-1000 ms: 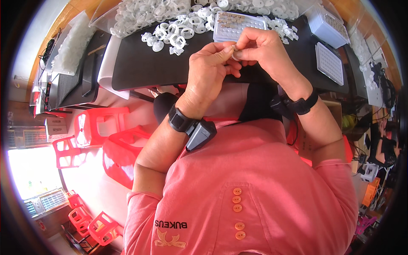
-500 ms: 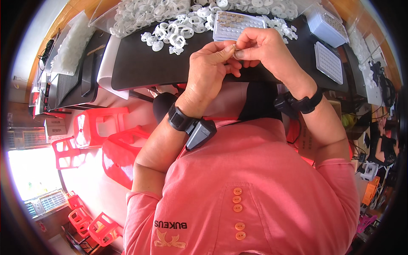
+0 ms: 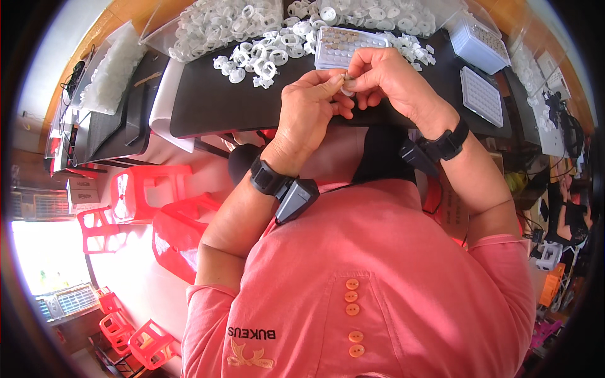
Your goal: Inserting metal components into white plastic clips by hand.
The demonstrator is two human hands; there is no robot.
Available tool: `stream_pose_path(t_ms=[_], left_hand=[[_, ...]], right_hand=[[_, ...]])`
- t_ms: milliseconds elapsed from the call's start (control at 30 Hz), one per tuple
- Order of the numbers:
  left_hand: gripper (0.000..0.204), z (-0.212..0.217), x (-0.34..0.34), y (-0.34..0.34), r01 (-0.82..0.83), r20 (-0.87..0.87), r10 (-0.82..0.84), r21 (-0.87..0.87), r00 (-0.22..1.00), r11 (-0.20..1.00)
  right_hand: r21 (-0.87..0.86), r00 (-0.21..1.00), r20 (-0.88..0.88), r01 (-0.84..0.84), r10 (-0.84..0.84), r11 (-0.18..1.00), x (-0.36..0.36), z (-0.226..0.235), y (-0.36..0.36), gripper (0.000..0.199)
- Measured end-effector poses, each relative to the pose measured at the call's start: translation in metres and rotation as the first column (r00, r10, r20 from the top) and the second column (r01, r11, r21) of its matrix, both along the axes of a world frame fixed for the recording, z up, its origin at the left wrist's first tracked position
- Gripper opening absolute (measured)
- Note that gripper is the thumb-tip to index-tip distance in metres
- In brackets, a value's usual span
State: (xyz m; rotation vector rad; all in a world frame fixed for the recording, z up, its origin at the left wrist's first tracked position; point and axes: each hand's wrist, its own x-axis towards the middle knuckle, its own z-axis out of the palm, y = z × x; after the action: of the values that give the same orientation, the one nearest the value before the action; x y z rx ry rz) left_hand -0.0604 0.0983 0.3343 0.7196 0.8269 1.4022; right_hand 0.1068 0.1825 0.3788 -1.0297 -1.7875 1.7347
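Close together over the near edge of a black table [image 3: 208, 107], the left hand [image 3: 312, 107] and right hand [image 3: 384, 79] meet fingertip to fingertip, pinching a small white plastic piece [image 3: 345, 84] between them, apparently raised so both thumbs can work it. Just beyond lies a white tray of small brownish parts [image 3: 343, 47] and a loose heap of white plastic rings [image 3: 252, 53], within easy reach. Red plastic stools [image 3: 145, 201] stand on the floor at the left.

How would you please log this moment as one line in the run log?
left hand: pinching small part | right hand: pinching same part | white rings: heaped behind | tray: beyond hands
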Motion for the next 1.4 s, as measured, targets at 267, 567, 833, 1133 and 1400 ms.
stream_pose_path(t_ms=[267, 567, 833, 1133, 1400], left_hand=[[0.026, 0.000, 0.000, -0.002, -0.004, 0.039, 0.002, 0.046, 0.999, 0.999], [0.028, -0.007, -0.006, 0.000, 0.035, 0.152, -0.050, 0.098, 0.987, 0.995], [0.026, -0.004, -0.005, -0.001, 0.038, 0.122, -0.050, 0.095, 0.991, 0.995], [0.026, -0.005, -0.004, -0.001, 0.034, 0.118, -0.046, 0.100, 0.992, 0.994], [0.023, -0.006, -0.002, -0.001, 0.026, 0.124, -0.041, 0.121, 0.991, 0.992]], right_hand=[[-0.032, 0.996, -0.079, 0.026, -0.028, 0.999, -0.001, -0.004, -0.007, 0.012], [-0.065, 0.973, -0.194, 0.114, -0.124, 0.991, -0.008, -0.016, -0.019, 0.009], [-0.013, 0.975, -0.184, 0.124, -0.125, 0.992, -0.004, -0.011, -0.020, 0.015], [0.011, 0.979, -0.175, 0.106, -0.103, 0.994, -0.006, -0.016, -0.023, 0.011], [0.045, 0.967, -0.224, 0.136, -0.123, 0.990, -0.006, -0.022, -0.026, 0.015]])
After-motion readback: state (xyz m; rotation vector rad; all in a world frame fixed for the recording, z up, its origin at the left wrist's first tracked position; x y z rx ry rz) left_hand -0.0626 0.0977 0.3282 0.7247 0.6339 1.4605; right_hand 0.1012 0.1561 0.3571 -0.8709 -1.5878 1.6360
